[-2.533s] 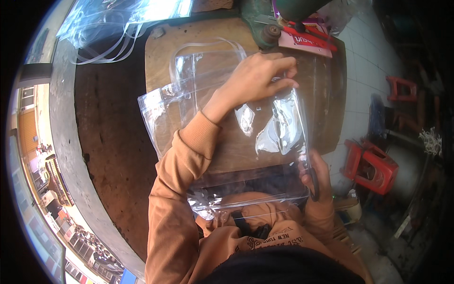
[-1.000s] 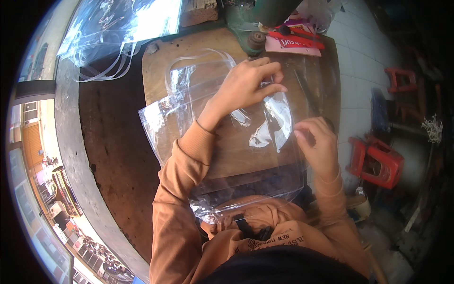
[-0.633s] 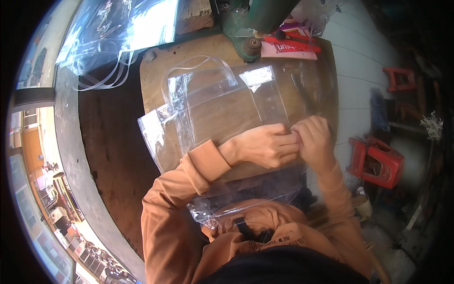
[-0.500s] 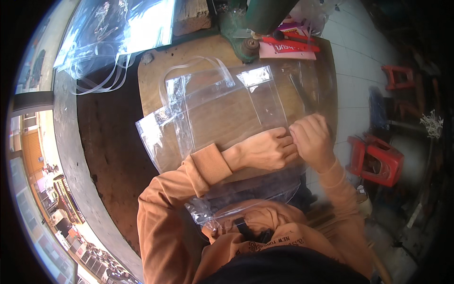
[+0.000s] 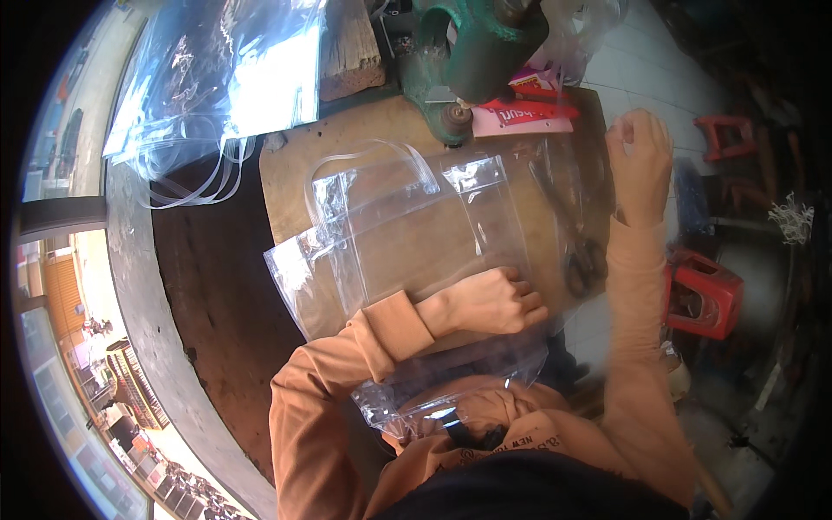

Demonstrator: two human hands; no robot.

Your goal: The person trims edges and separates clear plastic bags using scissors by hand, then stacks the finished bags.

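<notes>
A clear plastic bag (image 5: pixel 416 247) with a loop handle (image 5: pixel 368 143) at its far side lies across the wooden tabletop, its near part hanging over my lap. My left hand (image 5: pixel 490 303) is closed on the bag's near right part, knuckles up. My right hand (image 5: pixel 643 160) is raised past the table's right edge, away from the bag. Its fingers are curled and pressed together; whatever they may hold is too small to make out. Black-handled scissors (image 5: pixel 579 260) lie on the right of the tabletop, between the bag and my right forearm.
Beyond the bag stands a green machine (image 5: pixel 472 61), with red-handled tools (image 5: pixel 537 106) and a pink card (image 5: pixel 511 123) beside it. Stacked clear bags (image 5: pixel 221 87) lie at far left, near a wooden block (image 5: pixel 351 56). A red stool (image 5: pixel 704 295) stands right.
My right hand has left my left hand and moved far and to the right, uncovering the scissors' handles. My left hand stays closed on the bag. The whole view has shifted slightly.
</notes>
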